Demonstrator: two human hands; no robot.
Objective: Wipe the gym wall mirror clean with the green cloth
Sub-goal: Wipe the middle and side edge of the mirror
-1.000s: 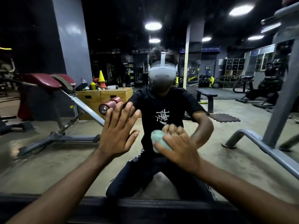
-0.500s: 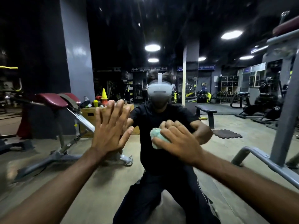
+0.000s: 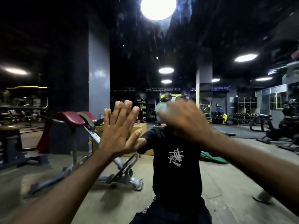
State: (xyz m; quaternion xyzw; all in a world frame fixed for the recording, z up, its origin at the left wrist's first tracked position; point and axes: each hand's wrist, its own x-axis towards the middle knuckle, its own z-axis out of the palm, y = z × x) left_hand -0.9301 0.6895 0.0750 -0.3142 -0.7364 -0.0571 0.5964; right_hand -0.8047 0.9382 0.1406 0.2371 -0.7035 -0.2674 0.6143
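The gym wall mirror (image 3: 145, 46) fills the whole view and shows smears and spots in its dark upper part. My left hand (image 3: 119, 130) lies flat against the glass with fingers straight and spread. My right hand (image 3: 182, 120), blurred by motion, grips the balled-up green cloth (image 3: 159, 110) and presses it on the mirror at head height. Only a pale green edge of the cloth shows past my fingers. A person in a black T-shirt is reflected behind my hands.
Everything else is reflection: a red-padded bench (image 3: 76, 118) at left, a wooden box (image 3: 139, 128), a grey pillar (image 3: 98, 75), dumbbell racks (image 3: 242, 118) at far right, and concrete floor (image 3: 234, 183).
My right hand has swept the cloth upward on the glass from chest height to head height. The view has tilted up, so the mirror's bottom frame is out of sight. My left hand stays flat.
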